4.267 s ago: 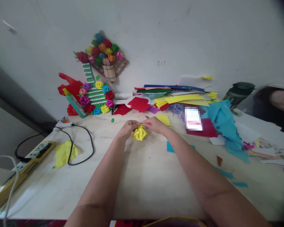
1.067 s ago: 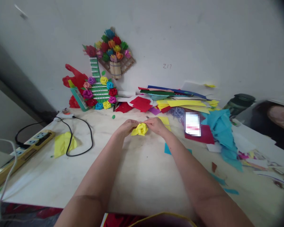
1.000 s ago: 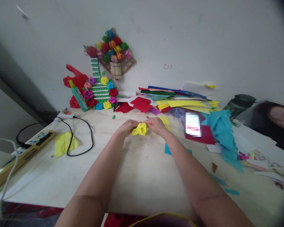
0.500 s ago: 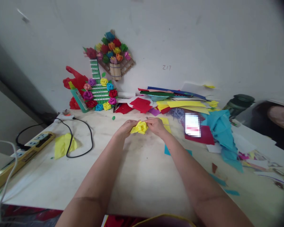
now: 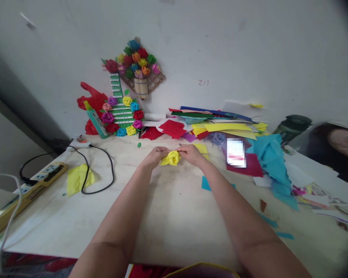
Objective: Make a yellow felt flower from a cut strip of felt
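Note:
A yellow crepe-paper flower is held between my two hands above the middle of the table. My left hand is closed on its left side, where a loose end of the paper sticks out under the fingers. On the flower's right side, my right hand pinches the edge of the paper. A small dark metal tip shows by the right fingers; what it belongs to is hidden. Yellow paper lies on the table just behind my right hand.
At the left are a power strip, a black cable and a yellow paper piece. A glue bottle leans by a flower-decorated guitar craft. Stacked coloured sheets, blue crepe paper and a dark bottle lie right.
The yellow flower has turned slightly between my fingers, and its folds look rounder. Both hands stay in nearly the same place.

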`<action>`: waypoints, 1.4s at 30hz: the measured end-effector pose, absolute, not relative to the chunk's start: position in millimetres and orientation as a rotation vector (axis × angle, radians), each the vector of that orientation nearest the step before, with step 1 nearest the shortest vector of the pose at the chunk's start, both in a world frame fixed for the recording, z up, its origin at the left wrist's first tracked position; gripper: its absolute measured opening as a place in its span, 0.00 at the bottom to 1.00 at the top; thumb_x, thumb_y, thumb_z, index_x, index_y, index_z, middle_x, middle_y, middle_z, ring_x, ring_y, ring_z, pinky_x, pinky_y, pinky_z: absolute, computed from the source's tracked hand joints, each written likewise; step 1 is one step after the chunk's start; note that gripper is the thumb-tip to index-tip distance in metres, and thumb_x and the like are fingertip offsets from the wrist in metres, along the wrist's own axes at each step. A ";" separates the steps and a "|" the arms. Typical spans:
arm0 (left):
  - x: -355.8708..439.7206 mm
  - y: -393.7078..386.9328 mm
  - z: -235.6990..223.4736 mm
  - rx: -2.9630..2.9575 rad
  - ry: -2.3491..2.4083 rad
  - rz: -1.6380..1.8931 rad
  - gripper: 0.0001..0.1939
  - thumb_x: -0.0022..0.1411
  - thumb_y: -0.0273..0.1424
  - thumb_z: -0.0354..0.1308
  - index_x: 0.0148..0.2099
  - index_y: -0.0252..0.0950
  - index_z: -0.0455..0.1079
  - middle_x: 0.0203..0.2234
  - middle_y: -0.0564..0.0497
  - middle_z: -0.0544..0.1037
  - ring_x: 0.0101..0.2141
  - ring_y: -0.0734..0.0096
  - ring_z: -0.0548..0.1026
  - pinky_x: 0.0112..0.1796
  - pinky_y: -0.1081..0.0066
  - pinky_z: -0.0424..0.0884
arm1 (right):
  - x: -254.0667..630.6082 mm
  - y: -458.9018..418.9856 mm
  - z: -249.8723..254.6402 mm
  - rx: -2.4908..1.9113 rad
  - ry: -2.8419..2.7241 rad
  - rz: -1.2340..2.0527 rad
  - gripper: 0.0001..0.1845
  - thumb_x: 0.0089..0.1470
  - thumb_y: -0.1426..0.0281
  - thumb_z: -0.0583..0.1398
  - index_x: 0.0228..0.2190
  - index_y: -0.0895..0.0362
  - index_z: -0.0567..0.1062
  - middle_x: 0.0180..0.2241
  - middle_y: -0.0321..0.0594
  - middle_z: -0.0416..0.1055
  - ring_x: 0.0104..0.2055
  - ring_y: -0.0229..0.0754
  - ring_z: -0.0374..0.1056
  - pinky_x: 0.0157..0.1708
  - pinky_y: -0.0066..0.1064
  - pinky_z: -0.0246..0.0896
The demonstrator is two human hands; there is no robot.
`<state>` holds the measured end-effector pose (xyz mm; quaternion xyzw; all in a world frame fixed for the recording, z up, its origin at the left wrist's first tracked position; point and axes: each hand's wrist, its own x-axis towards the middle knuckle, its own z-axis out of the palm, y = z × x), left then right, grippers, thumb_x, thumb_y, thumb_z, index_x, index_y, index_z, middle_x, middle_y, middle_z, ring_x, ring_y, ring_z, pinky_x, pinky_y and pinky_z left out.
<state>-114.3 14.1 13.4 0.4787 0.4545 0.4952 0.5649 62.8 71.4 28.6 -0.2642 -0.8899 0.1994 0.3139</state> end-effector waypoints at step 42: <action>-110.0 13.4 17.0 1.097 1.147 1.173 0.08 0.40 0.29 0.57 0.26 0.30 0.68 0.16 0.52 0.70 0.18 0.75 0.68 0.20 0.75 0.60 | 66.5 69.9 32.2 -0.875 -2.467 0.362 0.16 0.47 0.70 0.53 0.38 0.47 0.72 0.36 0.32 0.73 0.36 0.36 0.67 0.33 0.25 0.59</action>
